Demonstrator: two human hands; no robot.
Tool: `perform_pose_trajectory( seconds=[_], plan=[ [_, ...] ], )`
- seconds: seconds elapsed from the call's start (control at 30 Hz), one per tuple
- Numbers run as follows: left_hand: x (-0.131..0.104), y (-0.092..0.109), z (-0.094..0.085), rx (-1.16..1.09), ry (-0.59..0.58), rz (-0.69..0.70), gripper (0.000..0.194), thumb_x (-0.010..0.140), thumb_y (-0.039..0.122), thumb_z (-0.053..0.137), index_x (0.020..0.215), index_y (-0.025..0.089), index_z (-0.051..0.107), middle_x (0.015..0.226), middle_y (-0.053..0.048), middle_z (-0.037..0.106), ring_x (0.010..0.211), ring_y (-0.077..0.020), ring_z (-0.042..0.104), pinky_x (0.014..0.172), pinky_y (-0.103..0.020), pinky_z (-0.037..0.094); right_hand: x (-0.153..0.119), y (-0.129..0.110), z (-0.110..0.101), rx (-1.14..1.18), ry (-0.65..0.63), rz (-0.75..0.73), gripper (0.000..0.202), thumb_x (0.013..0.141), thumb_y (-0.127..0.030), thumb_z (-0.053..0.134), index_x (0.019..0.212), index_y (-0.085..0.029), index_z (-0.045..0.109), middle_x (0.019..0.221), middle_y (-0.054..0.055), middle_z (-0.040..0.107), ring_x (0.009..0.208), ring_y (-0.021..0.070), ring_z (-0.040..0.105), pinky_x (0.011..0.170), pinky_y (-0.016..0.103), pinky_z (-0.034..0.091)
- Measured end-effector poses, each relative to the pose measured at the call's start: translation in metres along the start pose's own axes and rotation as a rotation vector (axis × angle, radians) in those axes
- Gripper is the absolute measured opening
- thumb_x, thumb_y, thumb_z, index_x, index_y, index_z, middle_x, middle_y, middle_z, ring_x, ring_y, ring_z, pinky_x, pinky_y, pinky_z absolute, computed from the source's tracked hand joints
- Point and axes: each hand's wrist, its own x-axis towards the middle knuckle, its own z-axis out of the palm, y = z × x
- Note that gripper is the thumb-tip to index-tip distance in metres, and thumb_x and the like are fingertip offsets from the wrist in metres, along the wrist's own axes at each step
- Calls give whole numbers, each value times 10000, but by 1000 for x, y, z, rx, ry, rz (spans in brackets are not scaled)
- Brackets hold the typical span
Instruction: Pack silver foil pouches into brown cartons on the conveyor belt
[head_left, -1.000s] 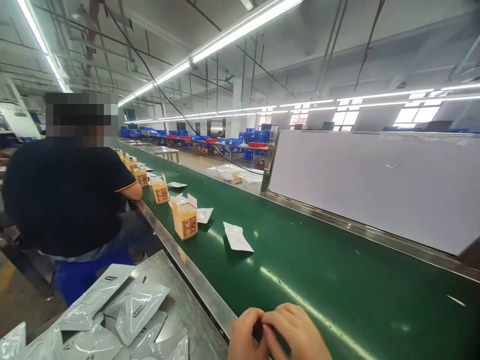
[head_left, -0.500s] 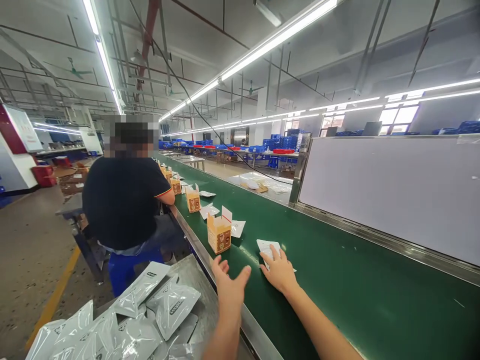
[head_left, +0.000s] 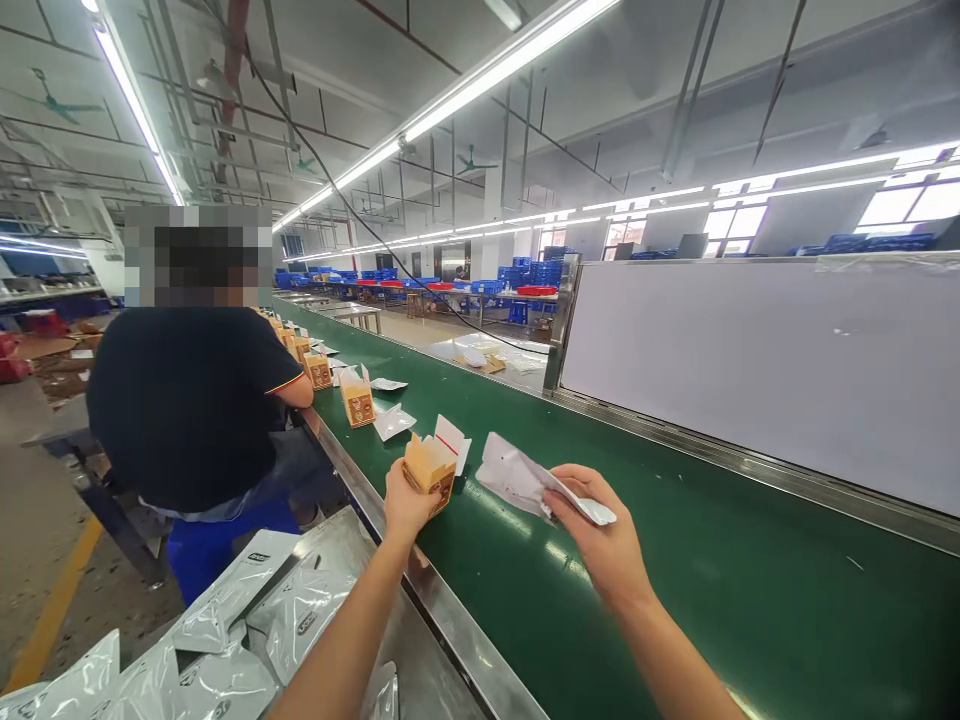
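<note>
— Any writing you can read?
— Dark lettering on the silver pouches piled on the steel counter, too blurred to make out. The orange box has a printed label, also unreadable.
— And the hands?
— The left hand reaches out, fingers wrapped around the box, flap up, at the near edge of the green belt. The right hand pinches a white packet above the belt — just beside the box.
— The room?
— A factory hall with strip lights; a person in a dark shirt sits further along.

head view, forward-down, close over conveyor belt
</note>
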Motion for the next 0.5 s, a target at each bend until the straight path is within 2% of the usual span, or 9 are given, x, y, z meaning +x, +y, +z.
perform_pose_trajectory(
  seconds=[0.07,0.13,0.23,0.33,0.37,0.43,0.5],
  plan=[
    [-23,15,0,-15,-74,36,645,553,99,705,1146,171,461,1104,-65,566,1090,-268,577,943,-437,476,2,-17,2,-11,66,-99,166,908,-345,535,968,-197,579,948,78,652,776,181,634,581,272,525],
    [-47,32,-3,-39,-107,67,659,597,149,692,1198,196,425,1143,-64,564,1101,-252,575,961,-419,464,3,-27,1,-68,58,-222,114,883,-276,542,929,-207,621,980,77,618,816,179,608,630,291,519],
    [-81,53,-8,-29,-63,192,624,652,247,695,1212,209,422,1180,-97,571,1114,-285,569,983,-469,431,-3,-35,-5,-217,-57,-373,186,830,-144,507,843,-228,673,854,57,620,825,202,557,667,328,473],
    [-109,66,-8,30,-65,459,533,695,148,597,1202,216,444,1249,-109,569,1198,-289,527,1086,-522,301,-18,-38,-9,-350,-187,-422,242,859,-103,440,772,-200,644,762,62,638,786,223,533,699,371,439],
    [-117,69,-8,32,-76,509,521,706,108,548,1205,220,448,1257,-102,573,1205,-278,526,1100,-527,276,-23,-39,-9,-371,-236,-420,219,869,-115,440,789,-188,630,767,63,643,764,220,541,703,373,442],
    [-130,72,-9,-7,-91,487,509,721,89,509,1209,228,459,1244,-90,583,1182,-263,542,1077,-512,320,-34,-42,-13,-380,-327,-386,124,851,-140,492,907,-164,600,831,64,655,746,203,572,680,341,467],
    [-139,73,-11,-68,-125,336,503,710,139,559,1198,230,478,1188,-84,601,1111,-266,575,984,-471,429,-42,-48,-20,-363,-423,-312,252,805,-132,543,1056,-152,534,920,50,658,757,165,601,635,270,489]
  ],
)
